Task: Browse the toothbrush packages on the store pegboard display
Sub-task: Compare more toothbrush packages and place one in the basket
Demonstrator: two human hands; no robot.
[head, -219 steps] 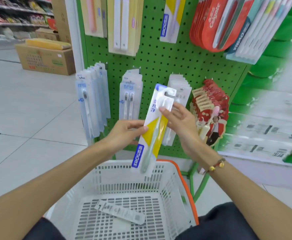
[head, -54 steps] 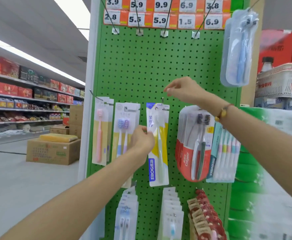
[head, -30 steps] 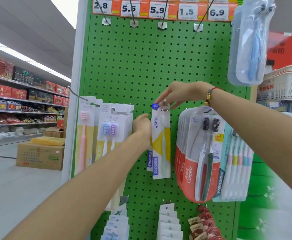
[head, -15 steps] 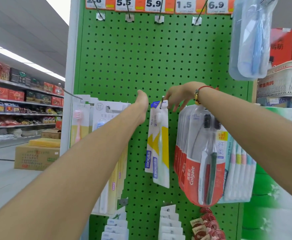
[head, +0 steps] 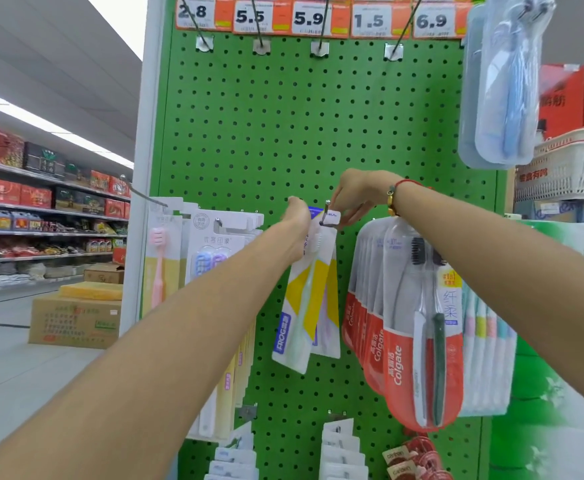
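Note:
A white, yellow and blue FROG toothbrush package (head: 306, 306) hangs by its top tab on a metal peg (head: 326, 212) of the green pegboard (head: 283, 126). My right hand (head: 356, 197) pinches the white tab at the peg's tip. My left hand (head: 299, 225) grips the package's upper left edge; its fingers are hidden behind the card. A second package hangs just behind the first.
Red Colgate packs (head: 408, 334) hang right of the peg, pastel multi-packs (head: 488, 348) beyond them. Purple and pink brush cards (head: 214, 271) hang to the left. Price tags (head: 308, 17) line the top. A blue pack (head: 505, 81) hangs upper right. Cardboard boxes (head: 76, 317) stand on the aisle floor.
Both hands rose from the basket to the pegboard with the FROG package. Over the last second its tab went onto the peg, and my left hand moved up to the package's top.

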